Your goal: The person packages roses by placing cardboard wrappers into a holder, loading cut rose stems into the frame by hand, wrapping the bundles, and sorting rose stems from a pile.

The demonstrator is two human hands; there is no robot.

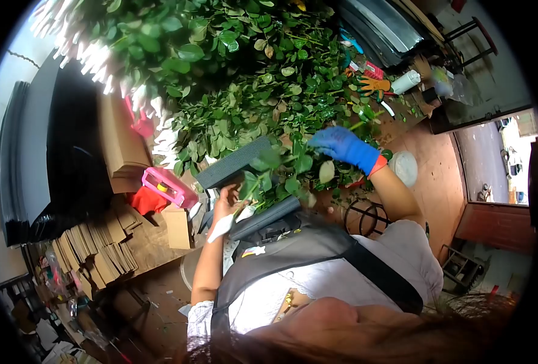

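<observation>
My left hand (pixel 227 199) is bare and closed around a leafy rose stem (pixel 249 185), close to my apron. White-wrapped ends (pixel 221 228) show just below that hand. My right hand (pixel 344 147), in a blue glove with an orange cuff, is farther right with its fingers bent over leafy stems (pixel 302 164); leaves partly hide the fingertips. Between my hands stands a dark grey ribbed pad (pixel 233 162), and a second dark padded piece (pixel 266 217) lies against my apron. A large heap of leafy rose stems (pixel 244 91) fills the space beyond, its white-wrapped heads (pixel 102 67) to the left.
A pink frame-like tool (pixel 170 188) lies on the table at left, near a red cloth (pixel 147 200) and stacked cardboard pieces (pixel 96 246). Dark sheets (pixel 78 145) stand behind. An orange glove (pixel 375 86) and a white roll (pixel 406 82) are at back right. A white bucket (pixel 404 168) stands right.
</observation>
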